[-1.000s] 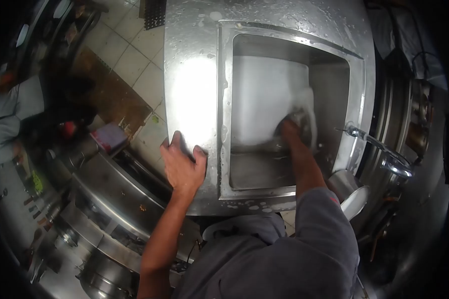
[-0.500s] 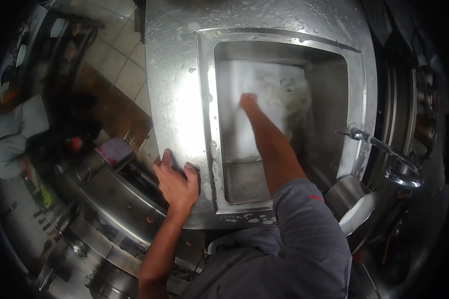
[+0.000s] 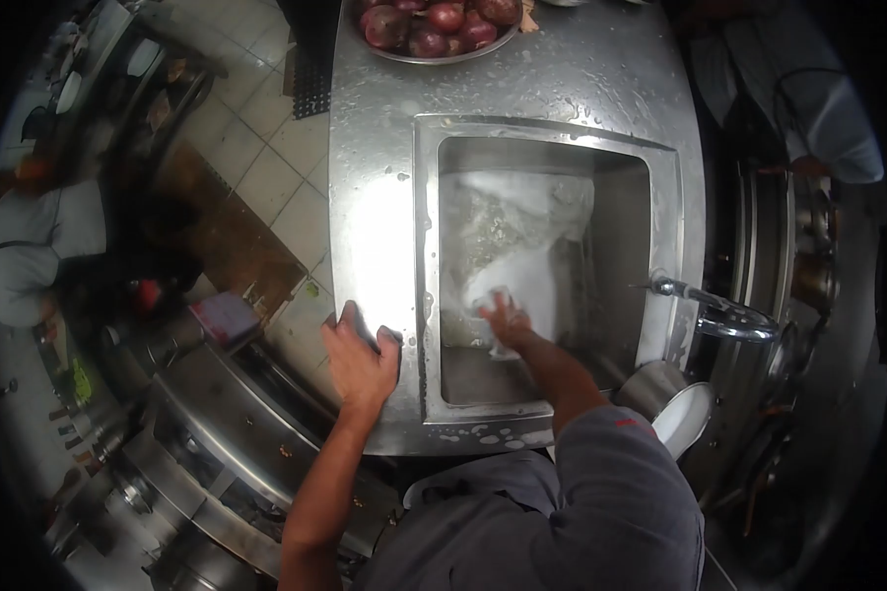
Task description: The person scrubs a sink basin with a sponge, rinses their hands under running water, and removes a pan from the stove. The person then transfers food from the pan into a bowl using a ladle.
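A steel desk [image 3: 601,79] takes up the middle of the view, its top wet and shining. Off to the left, well apart from it, another person [image 3: 44,241] in a light top bends over a work area. Set into the desk is a deep rectangular sink [image 3: 426,266]. Inside the sink lies a pale slab [image 3: 557,197], partly covered by white foam [image 3: 503,268] and cloudy water, so its outline is hard to follow. At the far edge of the desk stands a metal bowl [image 3: 443,61] filled with red onions [image 3: 434,41]. A curved tap [image 3: 729,317] rises on the sink's right side, and near the closest right corner a metal pot [image 3: 648,390] leans over. The wearer's left hand [image 3: 362,360] rests on the desk's left edge, its grip loose, thumb and fingers apart on the metal. The right hand [image 3: 506,320] reaches down into the sink over the foam; it is blurred, and one cannot tell whether its grip is closed on anything. Small foamy spots [image 3: 481,431] dot the near rim.
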`<state>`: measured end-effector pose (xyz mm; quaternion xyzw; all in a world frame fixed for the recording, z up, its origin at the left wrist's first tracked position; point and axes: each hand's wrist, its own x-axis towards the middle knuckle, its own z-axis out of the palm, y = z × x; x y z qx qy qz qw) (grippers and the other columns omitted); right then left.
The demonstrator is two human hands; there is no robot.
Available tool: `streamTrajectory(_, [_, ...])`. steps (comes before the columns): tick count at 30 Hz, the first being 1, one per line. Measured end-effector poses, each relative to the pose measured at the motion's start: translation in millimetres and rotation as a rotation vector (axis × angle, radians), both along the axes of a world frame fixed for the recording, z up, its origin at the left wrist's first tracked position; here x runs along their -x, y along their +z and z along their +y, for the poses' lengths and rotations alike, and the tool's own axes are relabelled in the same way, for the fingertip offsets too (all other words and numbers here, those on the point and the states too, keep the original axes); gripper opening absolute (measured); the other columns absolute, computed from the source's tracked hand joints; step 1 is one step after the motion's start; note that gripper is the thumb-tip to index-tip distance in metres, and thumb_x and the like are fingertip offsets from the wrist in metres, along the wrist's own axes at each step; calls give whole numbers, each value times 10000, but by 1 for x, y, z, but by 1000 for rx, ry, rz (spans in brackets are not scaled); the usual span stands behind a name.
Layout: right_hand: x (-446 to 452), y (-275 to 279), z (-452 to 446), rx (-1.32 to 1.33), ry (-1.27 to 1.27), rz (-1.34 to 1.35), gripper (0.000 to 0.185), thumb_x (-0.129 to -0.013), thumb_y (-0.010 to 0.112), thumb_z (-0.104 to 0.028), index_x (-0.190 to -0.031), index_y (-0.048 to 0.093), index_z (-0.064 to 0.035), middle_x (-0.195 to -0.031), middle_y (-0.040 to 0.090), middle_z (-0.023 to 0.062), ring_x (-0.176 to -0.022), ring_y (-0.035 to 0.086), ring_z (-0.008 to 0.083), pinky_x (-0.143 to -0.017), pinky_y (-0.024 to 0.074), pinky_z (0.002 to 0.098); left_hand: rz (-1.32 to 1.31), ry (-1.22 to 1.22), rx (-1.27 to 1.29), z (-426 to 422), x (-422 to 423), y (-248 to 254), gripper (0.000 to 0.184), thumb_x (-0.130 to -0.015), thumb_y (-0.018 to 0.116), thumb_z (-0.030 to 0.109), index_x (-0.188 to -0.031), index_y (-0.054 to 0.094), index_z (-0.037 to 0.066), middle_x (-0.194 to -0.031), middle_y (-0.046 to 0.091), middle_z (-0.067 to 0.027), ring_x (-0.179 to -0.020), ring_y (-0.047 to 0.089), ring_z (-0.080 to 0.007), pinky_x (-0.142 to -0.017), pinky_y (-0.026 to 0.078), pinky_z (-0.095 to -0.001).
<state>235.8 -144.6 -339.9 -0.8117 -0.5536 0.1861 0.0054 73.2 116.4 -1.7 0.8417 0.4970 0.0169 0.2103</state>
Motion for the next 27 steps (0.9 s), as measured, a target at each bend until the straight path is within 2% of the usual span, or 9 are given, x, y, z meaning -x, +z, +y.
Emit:
streamTrajectory(1, [-27,11,-9,95,47,94,476,-996,491,-237,-1442,450,-74,-1414,516,188,-1044,664,350,-823,574,453,0,18,13,0,-2,1,631,-868,580,305,-1375,417,-34,-1266,433,-298,-1166,481,-465,-959,449,-528])
streamTrajectory(2, [-54,5,-24,100,39,97,476,-996,491,-237,-1442,450,-74,-1414,516,188,-1044,664,350,-823,574,453,2,33,26,1,-3,0,628,-868,580,304,-1375,420,-29,-1269,431,-300,-1167,481,-466,-959,449,-528])
streamTrajectory(3, [-82,-8,-43,-33,-1,-8,459,-1010,476,-290,-1423,470,-91,-1371,549,146,-1022,668,290,-793,569,420,5,27,28,2,-3,-2,628,-868,580,304,-1375,420,-29,-1269,431,-300,-1167,481,-466,-959,449,-528])
streamTrajectory(6, [-158,-13,-54,129,-230,-136,465,-994,498,-307,-1411,475,-102,-1365,552,143,-1057,647,279,-830,547,423,17,16,0,3,0,-6,635,-864,586,303,-1381,414,-22,-1277,426,-304,-1160,486,-471,-955,451,-534])
streamTrajectory(12, [-228,-23,41,332,-678,-289,481,-962,544,-340,-1388,487,-125,-1352,558,136,-1126,604,259,-905,503,430,41,14,12,3,-5,-5,643,-873,579,277,-1374,370,-69,-1258,443,-290,-1144,476,-475,-967,419,-531])
streamTrajectory(15, [-216,-25,102,384,-711,-236,489,-946,566,-357,-1377,493,-137,-1345,561,132,-1161,583,249,-942,481,433,17,4,31,1,-2,-7,639,-874,576,267,-1370,371,-80,-1257,442,-294,-1149,478,-478,-974,415,-529])
streamTrajectory(19, [-156,-2,150,379,-631,-84,502,-925,596,-379,-1362,501,-153,-1337,565,128,-1208,555,235,-991,451,438,-6,4,-33,1,-3,-12,658,-854,584,314,-1379,401,-39,-1264,437,-279,-1145,497,-469,-929,462,-546])
streamTrajectory(25, [-87,73,124,327,-561,86,521,-893,641,-413,-1339,512,-176,-1324,570,121,-1277,513,214,-1065,407,444,-13,20,-43,-2,-4,0,649,-860,577,325,-1381,410,-24,-1247,455,-268,-1148,499,-457,-955,447,-530])
streamTrajectory(27, [-81,106,105,360,-562,104,501,-873,646,-376,-1309,539,-155,-1291,589,138,-1258,534,239,-1052,425,439,-43,35,-10,-4,-5,5,638,-878,565,312,-1377,400,-50,-1270,459,-290,-1189,476,-463,-1021,392,-517])
